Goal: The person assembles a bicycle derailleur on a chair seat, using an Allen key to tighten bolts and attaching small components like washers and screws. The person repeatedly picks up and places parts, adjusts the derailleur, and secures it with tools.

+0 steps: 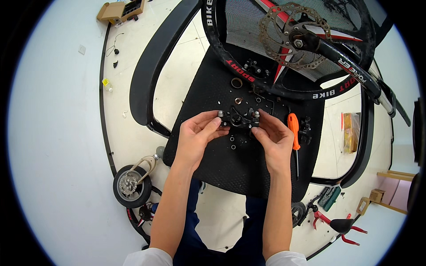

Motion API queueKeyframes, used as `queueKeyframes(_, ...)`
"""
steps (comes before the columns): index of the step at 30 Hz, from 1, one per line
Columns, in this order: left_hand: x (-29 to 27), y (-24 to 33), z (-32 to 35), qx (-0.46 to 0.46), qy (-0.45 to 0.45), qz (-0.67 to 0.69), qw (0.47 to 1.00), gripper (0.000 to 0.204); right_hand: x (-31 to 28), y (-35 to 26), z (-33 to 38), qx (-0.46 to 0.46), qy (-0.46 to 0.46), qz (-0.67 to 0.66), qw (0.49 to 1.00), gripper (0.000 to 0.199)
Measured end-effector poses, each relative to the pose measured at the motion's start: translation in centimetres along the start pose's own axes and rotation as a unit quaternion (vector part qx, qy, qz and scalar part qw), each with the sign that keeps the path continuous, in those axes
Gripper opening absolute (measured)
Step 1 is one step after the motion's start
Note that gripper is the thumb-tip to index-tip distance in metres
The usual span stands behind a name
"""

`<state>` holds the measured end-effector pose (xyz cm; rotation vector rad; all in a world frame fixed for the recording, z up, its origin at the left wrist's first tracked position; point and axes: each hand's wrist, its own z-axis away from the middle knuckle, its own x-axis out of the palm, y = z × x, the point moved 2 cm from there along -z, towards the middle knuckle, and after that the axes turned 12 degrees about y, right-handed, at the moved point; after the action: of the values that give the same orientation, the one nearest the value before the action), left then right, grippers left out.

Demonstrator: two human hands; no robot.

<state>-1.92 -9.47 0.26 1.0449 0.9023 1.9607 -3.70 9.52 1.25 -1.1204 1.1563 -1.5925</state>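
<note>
Forearms: both reach up from the lower edge
Left hand (198, 134): pinching black brake caliper (240, 119) – steadying its left end
Right hand (274, 137): pinching the right end
Caliper: above chair seat (230, 173) centre
Screwdriver (293, 133): orange, near seat's right edge – within reach

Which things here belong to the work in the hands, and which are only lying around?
In hand:
- black brake caliper, gripped by left hand and right hand
- small rings and washers on the black chair seat
- orange screwdriver
- bicycle wheel with brake disc

Lying about:
- small wheel on the floor
- cardboard box
- red-handled pliers
</note>
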Motion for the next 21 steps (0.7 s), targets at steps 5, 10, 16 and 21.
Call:
queueKeyframes(5,0.3,0.1,0.3,0.010,-0.003,-0.024,1.000,0.027,-0.9,0.7,-0.4,0.055,0.032,-0.005,0.998,0.025)
queueKeyframes(10,0.3,0.1,0.3,0.025,-0.022,-0.026,0.999,0.027,-0.9,0.6,-0.3,0.086,0.024,-0.088,0.992,0.022)
queueKeyframes(16,0.5,-0.1,0.4,0.032,-0.030,-0.034,0.998,0.026,-1.4,0.9,-0.4,0.113,0.013,-0.136,0.984,0.024)
queueKeyframes(21,0.2,-0.2,0.3,0.032,-0.022,-0.027,0.999,0.026,-1.0,0.5,-0.5,0.153,0.004,-0.121,0.981,0.022)
